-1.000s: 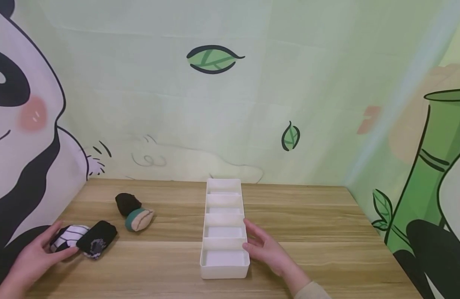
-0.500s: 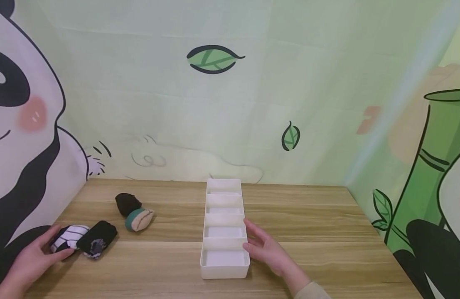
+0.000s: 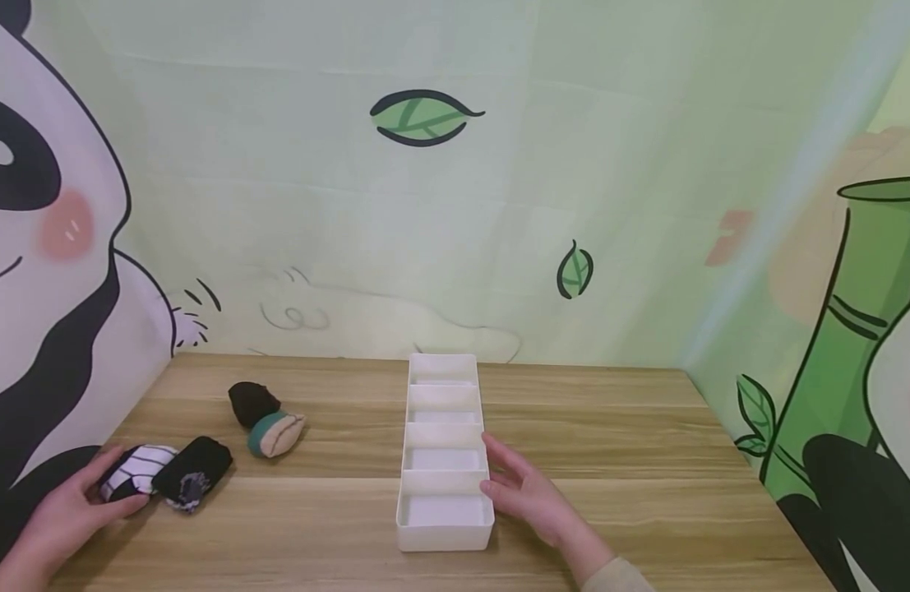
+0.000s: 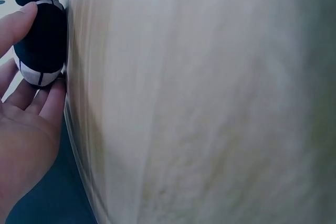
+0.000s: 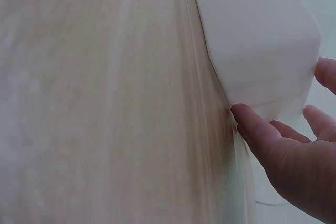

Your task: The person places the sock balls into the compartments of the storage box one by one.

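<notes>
At the left of the head view, my left hand (image 3: 73, 506) holds a rolled black-and-white sock (image 3: 138, 472) between thumb and fingers, on the table. In the left wrist view the thumb (image 4: 21, 22) lies on the black part of this sock (image 4: 44, 40), with the fingers at its white end. Against it rests a rolled black sock (image 3: 196, 473) with a grey patch. My right hand (image 3: 532, 497) touches the right side of a white divided box (image 3: 445, 538) with extended fingertips. The right wrist view shows these fingers at the wall of the box (image 5: 257, 61).
Farther back on the left, a rolled dark brown sock (image 3: 252, 404) touches a rolled teal-and-beige one (image 3: 277, 434). The box's compartments run in a row away from me. Behind the wooden table (image 3: 610, 427) hangs a printed panda backdrop (image 3: 292, 205).
My left thumb has drawn back slightly from the black sock towards the striped one. The right hand, box and socks stay in place.
</notes>
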Demonstrator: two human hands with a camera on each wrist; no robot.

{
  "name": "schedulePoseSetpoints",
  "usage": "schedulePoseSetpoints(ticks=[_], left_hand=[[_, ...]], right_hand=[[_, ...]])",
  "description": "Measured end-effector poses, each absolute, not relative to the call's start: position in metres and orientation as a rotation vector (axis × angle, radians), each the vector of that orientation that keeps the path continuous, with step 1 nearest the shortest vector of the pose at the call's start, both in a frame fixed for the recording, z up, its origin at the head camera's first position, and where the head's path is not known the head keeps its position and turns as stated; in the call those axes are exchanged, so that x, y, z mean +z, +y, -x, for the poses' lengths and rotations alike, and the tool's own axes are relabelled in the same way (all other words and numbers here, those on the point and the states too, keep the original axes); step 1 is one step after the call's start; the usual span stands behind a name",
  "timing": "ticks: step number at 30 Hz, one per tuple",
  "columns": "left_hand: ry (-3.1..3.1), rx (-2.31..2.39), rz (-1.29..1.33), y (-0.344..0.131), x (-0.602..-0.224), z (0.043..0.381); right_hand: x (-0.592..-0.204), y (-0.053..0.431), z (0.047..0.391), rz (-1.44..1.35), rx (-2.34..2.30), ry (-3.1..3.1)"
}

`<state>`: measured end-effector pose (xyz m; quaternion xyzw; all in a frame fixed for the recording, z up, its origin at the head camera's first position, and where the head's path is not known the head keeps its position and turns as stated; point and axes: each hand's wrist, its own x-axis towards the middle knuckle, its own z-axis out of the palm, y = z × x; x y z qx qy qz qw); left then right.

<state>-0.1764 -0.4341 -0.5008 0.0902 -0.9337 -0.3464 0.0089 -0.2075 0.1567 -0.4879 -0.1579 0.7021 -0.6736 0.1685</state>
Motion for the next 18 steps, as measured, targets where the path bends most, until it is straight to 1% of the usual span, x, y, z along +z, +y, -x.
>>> schedulePoseSetpoints(ticks=[10,18], left_hand=[[-2.921,-1.075,-0.26,-0.4332,-0.5004,0.1755],[-2.882,-0.97,-0.273,-0.435,-0.5054,0.1769]], right_hand=[[-0.4863,0.156,0.2072,0.455,-1.923,1.978],[-0.4868,0.1559,0.2068,0.446,-1.914,2.0]])
